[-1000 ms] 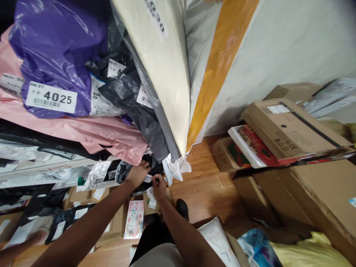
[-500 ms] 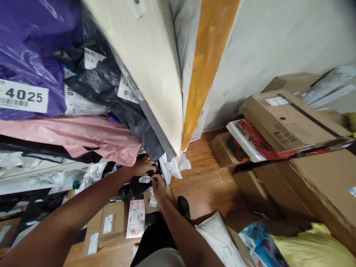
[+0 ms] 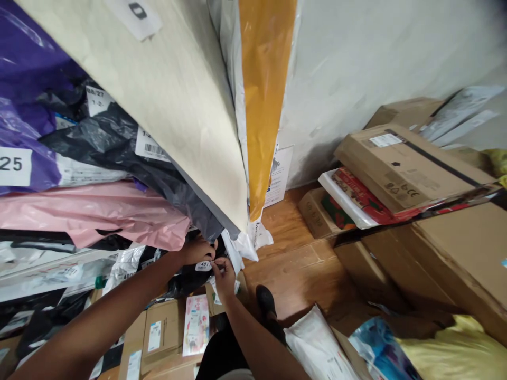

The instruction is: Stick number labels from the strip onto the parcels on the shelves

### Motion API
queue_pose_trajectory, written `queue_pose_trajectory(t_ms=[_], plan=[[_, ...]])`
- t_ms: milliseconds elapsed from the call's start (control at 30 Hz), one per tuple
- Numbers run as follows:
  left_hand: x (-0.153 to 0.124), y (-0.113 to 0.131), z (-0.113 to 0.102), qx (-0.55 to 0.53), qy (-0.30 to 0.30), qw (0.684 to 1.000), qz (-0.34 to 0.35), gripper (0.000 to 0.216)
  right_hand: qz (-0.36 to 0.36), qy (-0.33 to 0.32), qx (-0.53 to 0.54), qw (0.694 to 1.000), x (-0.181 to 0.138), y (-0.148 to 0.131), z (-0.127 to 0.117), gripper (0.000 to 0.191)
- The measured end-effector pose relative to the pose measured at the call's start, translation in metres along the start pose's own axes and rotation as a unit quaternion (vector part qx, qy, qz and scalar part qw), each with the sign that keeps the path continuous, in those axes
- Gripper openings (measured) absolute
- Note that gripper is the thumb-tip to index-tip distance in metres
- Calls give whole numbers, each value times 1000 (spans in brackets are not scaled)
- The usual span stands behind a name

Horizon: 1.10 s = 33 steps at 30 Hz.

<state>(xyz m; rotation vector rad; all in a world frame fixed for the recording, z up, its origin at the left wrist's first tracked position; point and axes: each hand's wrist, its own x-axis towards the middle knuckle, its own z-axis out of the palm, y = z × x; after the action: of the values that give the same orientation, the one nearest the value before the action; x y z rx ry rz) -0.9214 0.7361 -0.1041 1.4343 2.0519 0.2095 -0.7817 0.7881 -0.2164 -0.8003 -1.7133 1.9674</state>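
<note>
My left hand point(image 3: 197, 250) reaches under the pink bag point(image 3: 99, 211) and grips a black plastic parcel point(image 3: 186, 277) on a lower shelf. A small white number label point(image 3: 205, 265) sits on that parcel. My right hand point(image 3: 223, 274) is closed in a pinch beside the label, fingertips touching its edge. Both hands are tucked below a big cream parcel point(image 3: 166, 100) and a grey bag point(image 3: 190, 206) that lean out over them.
Shelves at left hold a purple bag point(image 3: 24, 105), black bags and labelled parcels. A white and orange parcel point(image 3: 257, 105) stands against the wall. Cardboard boxes point(image 3: 400, 163) pile up at right. Small boxes point(image 3: 160, 327) and a white mailer point(image 3: 317, 348) lie on the wooden floor.
The view has swung left and up, so the cream parcel fills more of the frame. My hands stay on the black parcel; the right fingers have closed in on the label.
</note>
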Motion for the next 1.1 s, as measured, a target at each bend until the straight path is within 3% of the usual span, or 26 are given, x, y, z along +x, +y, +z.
queue_pose_trajectory(t_ms=[300,500,1100], plan=[[-6,1,3,-14,14,1000,-20,17,-22,16,-36,999,-5,2,3,21],[-6,-4,8,-23,19,999,-30,17,-82,21,-69,994,-3,-5,-1,23],[-9,-22,32,1,70,996,-59,27,-194,-24,-132,972,8,-12,-10,23]])
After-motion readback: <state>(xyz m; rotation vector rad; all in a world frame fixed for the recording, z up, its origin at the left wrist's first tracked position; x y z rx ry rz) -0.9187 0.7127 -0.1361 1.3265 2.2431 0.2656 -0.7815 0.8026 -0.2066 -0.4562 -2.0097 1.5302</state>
